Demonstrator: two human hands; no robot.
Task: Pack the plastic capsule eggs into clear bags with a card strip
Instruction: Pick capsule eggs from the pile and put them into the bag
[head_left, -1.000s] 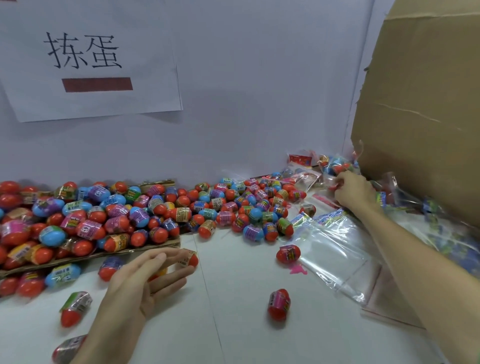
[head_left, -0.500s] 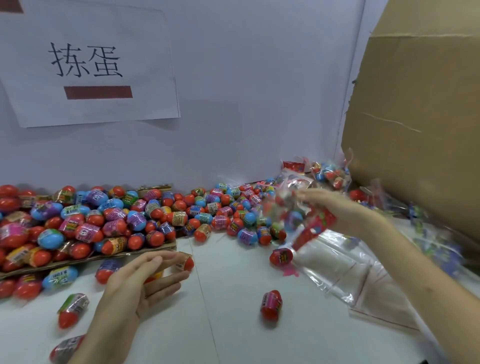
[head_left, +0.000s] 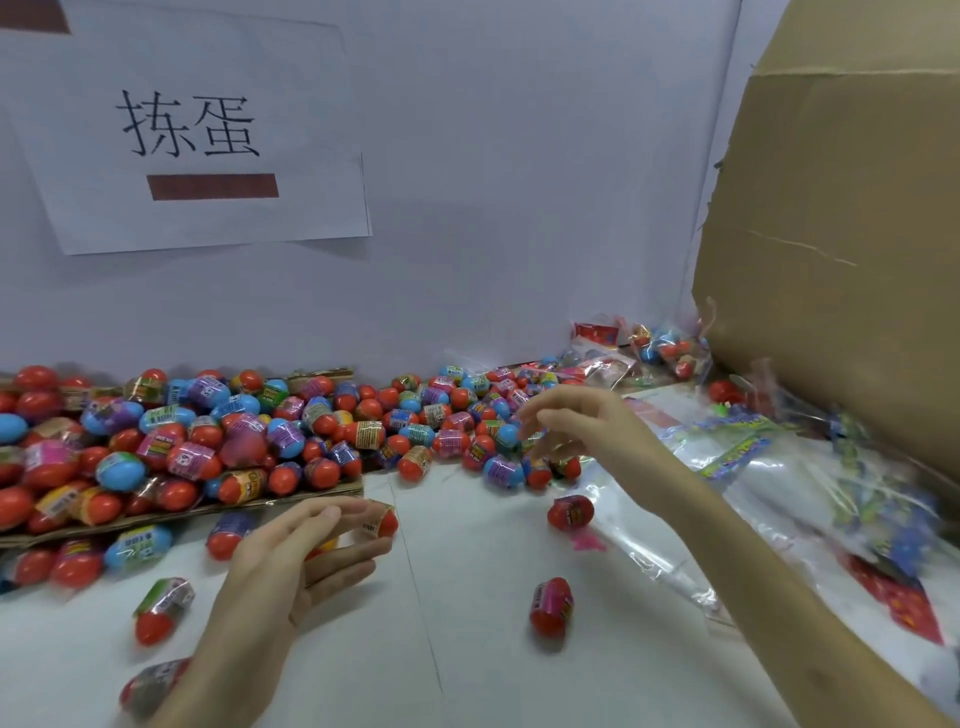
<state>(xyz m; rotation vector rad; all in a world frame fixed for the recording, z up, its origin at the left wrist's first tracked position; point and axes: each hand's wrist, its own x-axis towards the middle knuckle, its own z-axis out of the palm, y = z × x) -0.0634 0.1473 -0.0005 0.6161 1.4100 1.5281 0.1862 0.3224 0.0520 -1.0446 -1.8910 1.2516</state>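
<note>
A big heap of red, blue and pink capsule eggs runs along the back wall, partly on a flat cardboard sheet. My left hand is at the front of the heap, its fingers curled round a red egg at the fingertips. My right hand hovers over the right end of the heap with its fingers loosely spread, and I see nothing in it. Empty clear bags lie under my right forearm. Two loose red eggs lie on the white table.
A large cardboard box stands at the right. Filled bags are stacked in the back corner next to it. Printed card strips and a red card lie among the plastic. A paper sign hangs on the wall.
My right hand has drawn back from the filled bags by the box and moved left over the egg heap. My left hand has stayed put with its egg.
</note>
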